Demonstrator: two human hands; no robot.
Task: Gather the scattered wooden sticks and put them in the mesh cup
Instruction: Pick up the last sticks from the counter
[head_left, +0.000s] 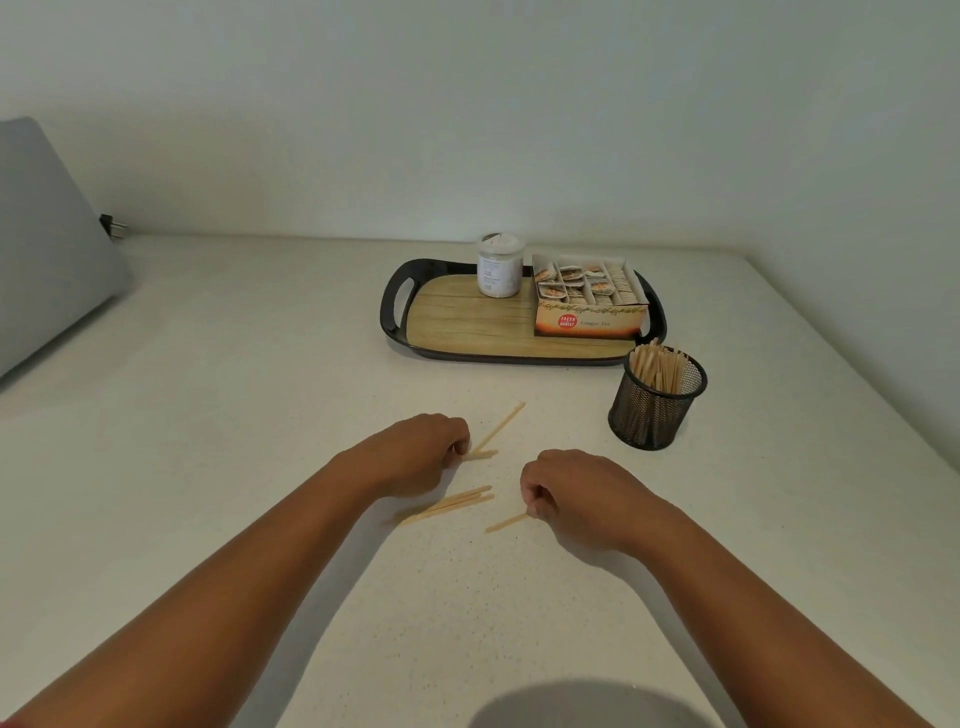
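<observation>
Fingers on my left hand (423, 452) are curled in tight at the near ends of two sticks, a long slanted stick (500, 427) running up and away and a short stick (480, 455) lying flat beside the knuckles; I can't tell from here whether I'm truly pinching them or only touching. Just below that hand, a small bundle of sticks (449, 505) lies loose on the counter (260, 415), close together and roughly parallel, nobody on them. Moving right, my right hand (571, 496) is balled up, fingertips nipping the end of a single stick (506, 522) that trails out to the left. Further right and back, the mesh cup (657, 402) stands upright just in front of the tray (397, 306), already packed with sticks poking above the rim.

To do this pickup well, I'd sweep each stick toward the bundle rather than lift singles, square the ends together, then grip the lot near the middle. These thin flat sticks hug the surface, so a fingernail under one end should help. Into the cup they'd go vertically, aimed at a gap among those standing.
</observation>
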